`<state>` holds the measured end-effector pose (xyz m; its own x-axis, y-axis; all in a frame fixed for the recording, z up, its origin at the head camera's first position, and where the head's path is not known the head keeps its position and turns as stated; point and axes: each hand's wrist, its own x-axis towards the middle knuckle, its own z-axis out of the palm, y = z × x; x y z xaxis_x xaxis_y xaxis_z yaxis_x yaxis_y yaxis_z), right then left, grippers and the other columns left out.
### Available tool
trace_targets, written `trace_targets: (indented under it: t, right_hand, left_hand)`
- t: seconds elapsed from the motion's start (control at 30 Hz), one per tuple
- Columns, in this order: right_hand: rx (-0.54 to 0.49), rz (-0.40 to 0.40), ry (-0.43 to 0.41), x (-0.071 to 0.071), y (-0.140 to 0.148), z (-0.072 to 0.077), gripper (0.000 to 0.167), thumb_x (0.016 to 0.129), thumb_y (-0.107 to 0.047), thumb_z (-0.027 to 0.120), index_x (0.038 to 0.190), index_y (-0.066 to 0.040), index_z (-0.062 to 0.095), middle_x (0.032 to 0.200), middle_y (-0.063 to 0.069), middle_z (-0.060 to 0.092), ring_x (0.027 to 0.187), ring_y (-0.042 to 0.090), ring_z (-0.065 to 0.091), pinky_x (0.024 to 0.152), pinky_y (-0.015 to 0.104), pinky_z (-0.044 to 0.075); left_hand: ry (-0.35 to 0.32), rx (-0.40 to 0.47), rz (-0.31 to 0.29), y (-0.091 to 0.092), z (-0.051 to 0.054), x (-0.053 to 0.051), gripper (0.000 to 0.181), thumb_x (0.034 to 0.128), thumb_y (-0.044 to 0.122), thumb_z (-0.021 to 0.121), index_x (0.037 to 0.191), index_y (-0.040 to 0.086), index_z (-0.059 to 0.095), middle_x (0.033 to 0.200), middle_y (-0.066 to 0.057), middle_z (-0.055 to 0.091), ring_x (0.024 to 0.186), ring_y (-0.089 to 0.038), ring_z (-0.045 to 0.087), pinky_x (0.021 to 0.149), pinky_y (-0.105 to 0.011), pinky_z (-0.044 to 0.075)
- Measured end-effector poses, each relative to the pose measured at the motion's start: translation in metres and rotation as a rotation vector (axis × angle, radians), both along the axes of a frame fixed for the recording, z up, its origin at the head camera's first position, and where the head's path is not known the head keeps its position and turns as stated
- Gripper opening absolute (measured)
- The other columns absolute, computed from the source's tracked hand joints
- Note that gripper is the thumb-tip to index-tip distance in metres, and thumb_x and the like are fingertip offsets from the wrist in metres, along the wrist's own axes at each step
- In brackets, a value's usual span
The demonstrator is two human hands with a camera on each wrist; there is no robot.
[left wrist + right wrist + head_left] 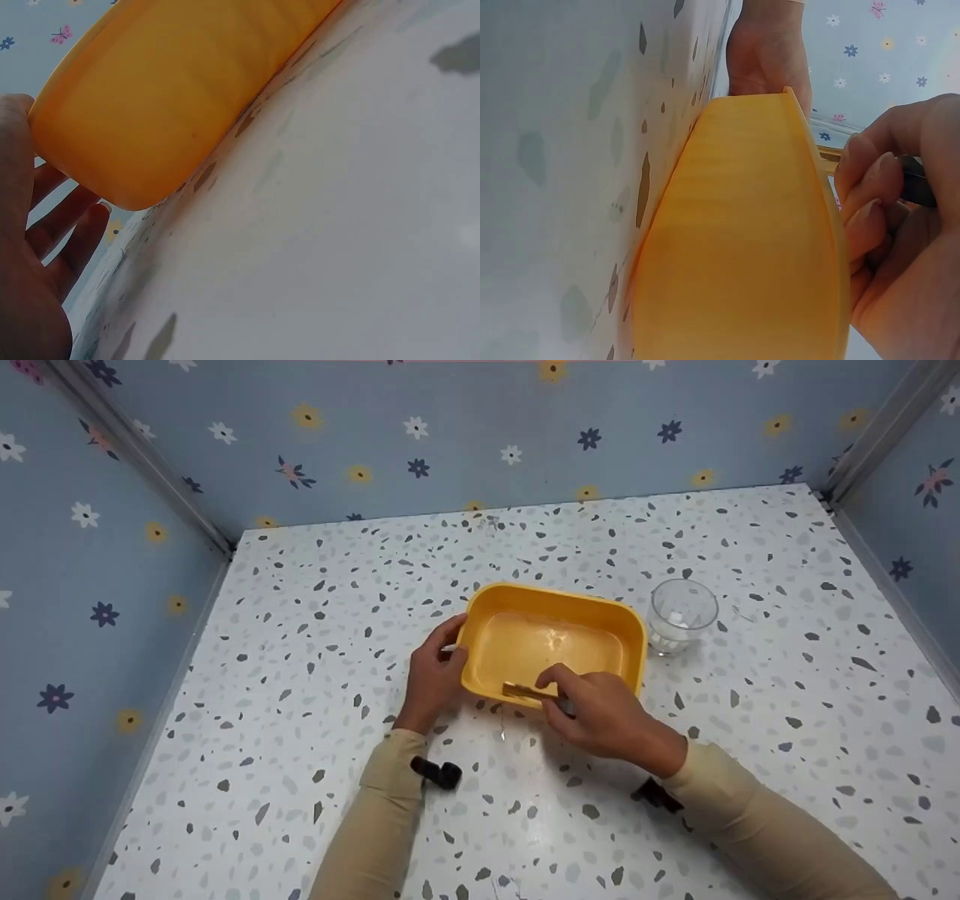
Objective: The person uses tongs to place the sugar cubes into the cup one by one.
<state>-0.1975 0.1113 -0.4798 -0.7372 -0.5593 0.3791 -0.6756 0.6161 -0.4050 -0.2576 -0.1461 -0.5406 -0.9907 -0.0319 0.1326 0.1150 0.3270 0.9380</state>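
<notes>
A yellow rectangular plastic basin (555, 604) with rounded corners rests on the speckled table. My left hand (435, 675) grips its left end, the thumb by the rim; in the left wrist view the fingers (82, 236) spread along the outside wall. Over the basin's near rim, my right hand (600, 712) holds a slim tool (525, 691) with a dark handle and a flat, shiny, yellowish end. That end lies just inside the near wall; its exact kind cannot be told. In the right wrist view the fingers curl round the dark handle (917, 181).
A clear drinking glass (682, 611) stands right of the basin, something whitish showing in its bottom. Flower-patterned blue panels (450, 442) border the table (322, 607) at the back and both sides. A black strap hangs beneath each wrist.
</notes>
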Motion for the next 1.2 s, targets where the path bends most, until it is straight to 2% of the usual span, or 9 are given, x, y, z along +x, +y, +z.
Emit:
trace_targets:
  t: [0.1,0.5,0.8,1.0,1.2]
  right_hand:
    - [-0.007,0.008,0.005,0.0000,-0.0009,-0.0010,0.020,0.089,-0.017,0.067,0.107,-0.016,0.059,0.058,-0.013,0.042,0.048,0.008,0.035,0.046,0.026,0.032]
    - [-0.053,0.049,0.040,-0.0009,-0.0021,-0.0045,0.023,0.087,-0.013,0.070,0.107,-0.015,0.060,0.063,-0.008,0.055,0.050,0.007,0.043,0.047,0.025,0.037]
    - [-0.046,0.052,0.098,-0.0015,-0.0012,-0.0047,0.023,0.085,-0.012,0.072,0.105,-0.014,0.061,0.057,-0.010,0.040,0.048,0.008,0.034,0.044,0.025,0.029]
    - [-0.046,0.072,0.169,-0.0019,-0.0013,-0.0056,0.019,0.086,-0.013,0.068,0.103,-0.014,0.060,0.056,-0.011,0.036,0.046,0.007,0.031,0.042,0.026,0.025]
    - [-0.054,0.066,0.166,-0.0029,-0.0006,-0.0063,0.019,0.085,-0.012,0.067,0.103,-0.014,0.060,0.056,-0.011,0.035,0.047,0.008,0.030,0.042,0.025,0.025]
  left_hand:
    - [-0.007,-0.002,0.004,0.0001,0.0001,0.0001,0.044,0.0968,0.026,0.055,0.140,0.033,0.057,0.125,0.008,0.064,0.102,-0.016,0.062,0.088,-0.034,0.054]
    - [-0.015,0.005,-0.006,0.0000,0.0009,0.0004,0.044,0.0977,0.025,0.054,0.141,0.032,0.057,0.128,0.010,0.062,0.108,-0.013,0.059,0.092,-0.033,0.052]
    - [-0.044,-0.007,-0.003,-0.0003,-0.0003,-0.0013,0.043,0.0979,0.028,0.053,0.141,0.035,0.056,0.129,0.011,0.061,0.107,-0.013,0.060,0.092,-0.033,0.053]
    - [-0.026,-0.012,0.004,-0.0002,0.0003,-0.0013,0.043,0.0977,0.026,0.053,0.140,0.033,0.057,0.125,0.007,0.064,0.101,-0.016,0.063,0.087,-0.034,0.054]
    - [-0.024,-0.017,0.008,0.0002,-0.0003,-0.0017,0.043,0.0973,0.025,0.054,0.140,0.031,0.058,0.125,0.007,0.064,0.104,-0.015,0.061,0.088,-0.034,0.053]
